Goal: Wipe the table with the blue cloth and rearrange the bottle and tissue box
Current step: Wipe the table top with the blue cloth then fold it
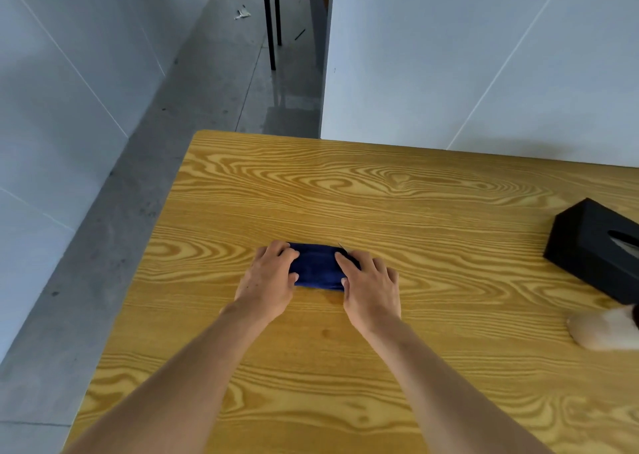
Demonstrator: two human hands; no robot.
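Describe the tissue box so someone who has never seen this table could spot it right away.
Start at the wooden table with its yellow grain and follow it to the right edge of the view. There sits the tissue box, partly cut off, well right of the folded blue cloth under both hands. It is the only matte black, boxy thing, with a slot on top.

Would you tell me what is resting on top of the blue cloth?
Both hands: the left hand covers the blue cloth's left end, the right hand its right end. Those ends are hidden.
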